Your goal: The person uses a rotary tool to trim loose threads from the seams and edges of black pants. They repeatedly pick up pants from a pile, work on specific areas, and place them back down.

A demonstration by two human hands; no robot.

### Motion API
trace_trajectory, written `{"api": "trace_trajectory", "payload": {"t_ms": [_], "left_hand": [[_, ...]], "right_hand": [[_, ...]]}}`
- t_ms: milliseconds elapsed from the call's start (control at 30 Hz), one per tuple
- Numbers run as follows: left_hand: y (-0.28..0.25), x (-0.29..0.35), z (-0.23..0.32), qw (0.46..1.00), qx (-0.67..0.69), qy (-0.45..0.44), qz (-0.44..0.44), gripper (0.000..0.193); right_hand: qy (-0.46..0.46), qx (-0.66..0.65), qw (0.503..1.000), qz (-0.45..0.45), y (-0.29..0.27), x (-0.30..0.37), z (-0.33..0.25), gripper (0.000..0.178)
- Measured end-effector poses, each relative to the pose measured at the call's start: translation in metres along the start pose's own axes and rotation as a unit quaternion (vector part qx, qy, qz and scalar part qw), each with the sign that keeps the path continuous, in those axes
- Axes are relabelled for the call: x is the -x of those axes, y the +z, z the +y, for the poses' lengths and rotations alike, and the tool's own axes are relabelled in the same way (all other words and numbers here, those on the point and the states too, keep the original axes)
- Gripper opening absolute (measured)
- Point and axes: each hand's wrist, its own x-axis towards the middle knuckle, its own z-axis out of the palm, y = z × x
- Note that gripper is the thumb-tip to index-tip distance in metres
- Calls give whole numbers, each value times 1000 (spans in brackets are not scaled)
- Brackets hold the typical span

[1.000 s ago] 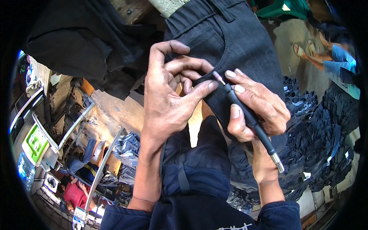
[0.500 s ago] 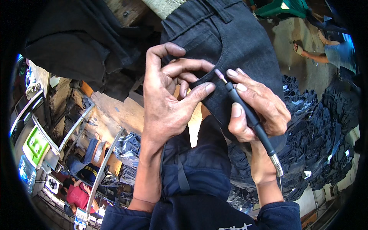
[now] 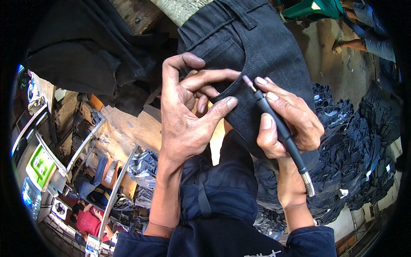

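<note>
Black jeans (image 3: 278, 51) hang over a pale board, their waistband at the far end and the curved front pocket edge facing me. My left hand (image 3: 182, 120) is closed on that pocket edge, index finger along the curve and thumb on the cloth below. In my right hand (image 3: 297, 122) is a slim black rotary grinding pen (image 3: 283, 132), gripped between thumb and fingers. Its small pinkish stone tip rests at or very near the pocket seam, just beside my left index fingertip; whether it touches I cannot tell.
Dark cloth (image 3: 81, 51) drapes at the far left. A large heap of dark garments (image 3: 346, 150) lies on the right. Metal rails (image 3: 120, 184) and a green tray (image 3: 40, 165) stand left. A person in red (image 3: 90, 220) is lower left; another's leg (image 3: 355, 45) shows upper right.
The pen tip has shifted very slightly along the pocket edge, and the jeans sit a little differently. In the background, the leg at upper right and the person in red have moved.
</note>
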Motion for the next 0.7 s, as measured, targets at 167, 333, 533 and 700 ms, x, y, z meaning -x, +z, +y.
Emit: {"api": "trace_trajectory", "payload": {"t_ms": [167,333,533,700], "left_hand": [[4,1,3,999,34,-24,6,70],[4,1,5,999,46,-27,-1,68],[1,0,0,1000,11,-7,-20,76],[-1,0,-2,999,19,-7,-27,76]], "right_hand": [[2,-1,1000,11,2,-1,1,25],[1,12,1000,13,2,-3,-1,24],[6,8,1000,26,4,-3,0,24],[16,6,999,33,6,-4,-2,23]]}}
